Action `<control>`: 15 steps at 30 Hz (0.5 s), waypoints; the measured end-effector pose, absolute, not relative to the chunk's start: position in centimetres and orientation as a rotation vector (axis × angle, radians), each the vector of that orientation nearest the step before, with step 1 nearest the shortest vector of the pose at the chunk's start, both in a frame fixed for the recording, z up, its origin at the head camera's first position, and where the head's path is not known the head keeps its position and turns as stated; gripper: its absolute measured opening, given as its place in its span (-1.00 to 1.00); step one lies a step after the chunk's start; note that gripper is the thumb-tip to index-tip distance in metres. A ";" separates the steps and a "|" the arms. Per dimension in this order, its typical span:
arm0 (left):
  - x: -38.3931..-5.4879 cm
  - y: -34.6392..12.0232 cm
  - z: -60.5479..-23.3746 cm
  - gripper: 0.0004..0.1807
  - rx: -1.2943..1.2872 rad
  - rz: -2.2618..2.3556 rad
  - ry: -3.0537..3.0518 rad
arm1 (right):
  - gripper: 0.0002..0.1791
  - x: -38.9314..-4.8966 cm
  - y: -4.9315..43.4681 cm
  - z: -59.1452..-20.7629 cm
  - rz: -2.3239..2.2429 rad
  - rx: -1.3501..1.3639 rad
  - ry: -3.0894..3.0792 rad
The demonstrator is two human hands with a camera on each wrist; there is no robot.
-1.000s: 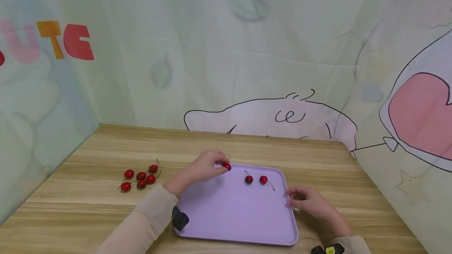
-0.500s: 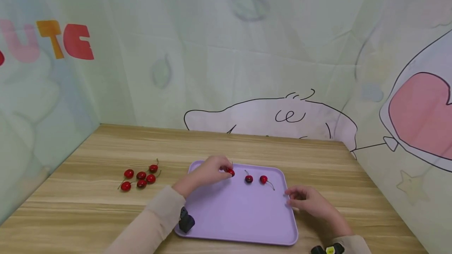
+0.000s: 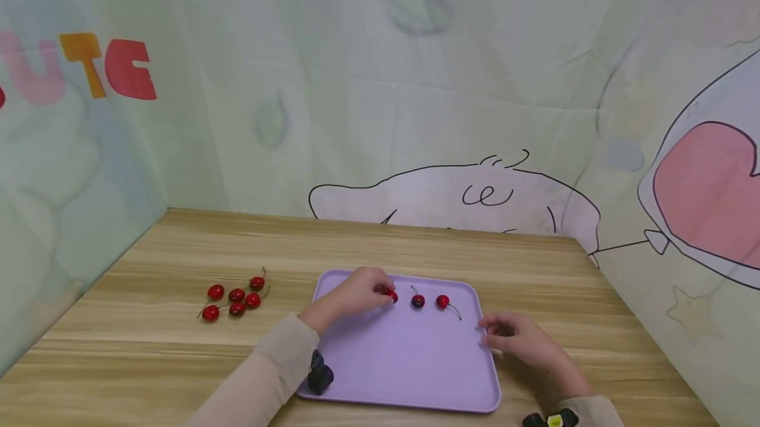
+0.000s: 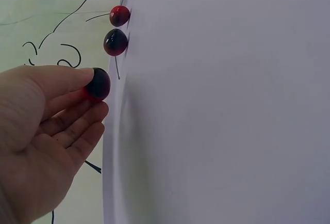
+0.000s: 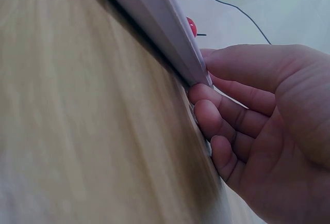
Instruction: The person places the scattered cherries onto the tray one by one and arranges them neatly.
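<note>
Above the far side of a lilac tray (image 3: 410, 361), my left hand (image 3: 363, 292) pinches a dark red cherry (image 4: 98, 85) between thumb and fingers. Two more cherries lie on the tray to its right: a darker one (image 3: 418, 301) and a brighter one (image 3: 443, 302), both with stems. My right hand (image 3: 522, 342) is at the tray's right edge, with curled fingers (image 5: 209, 118) and thumb holding the rim. Several red cherries (image 3: 236, 295) lie grouped on the table left of the tray.
The wooden table (image 3: 148, 374) extends around the tray. A printed curtain (image 3: 356, 117) with cartoon drawings stands along its back and sides. Each wrist wears a dark band device, the left one (image 3: 320, 374) hanging over the tray's near left corner.
My left hand has moved a little right and nearer over the tray with the cherry, coming close to the two lying there. The right hand stays at the rim.
</note>
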State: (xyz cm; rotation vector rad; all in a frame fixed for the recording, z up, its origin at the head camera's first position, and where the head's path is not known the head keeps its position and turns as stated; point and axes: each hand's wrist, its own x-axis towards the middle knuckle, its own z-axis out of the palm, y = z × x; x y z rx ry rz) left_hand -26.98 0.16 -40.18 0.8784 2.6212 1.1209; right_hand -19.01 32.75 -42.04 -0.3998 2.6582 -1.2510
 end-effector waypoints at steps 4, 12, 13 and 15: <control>-27.1 0.4 -40.5 -0.85 0.868 1.129 2.615 | -0.65 -19.0 32.8 -42.1 -1.258 -0.404 2.655; -27.0 0.8 -40.7 -0.86 0.849 1.126 2.626 | -0.64 -18.9 32.7 -41.9 -1.270 -0.382 2.634; -27.0 0.9 -40.8 -0.86 0.848 1.124 2.628 | -0.64 -18.9 32.7 -41.9 -1.268 -0.381 2.633; -27.0 0.9 -40.8 -0.85 0.859 1.126 2.628 | -0.64 -18.9 32.7 -41.9 -1.265 -0.378 2.634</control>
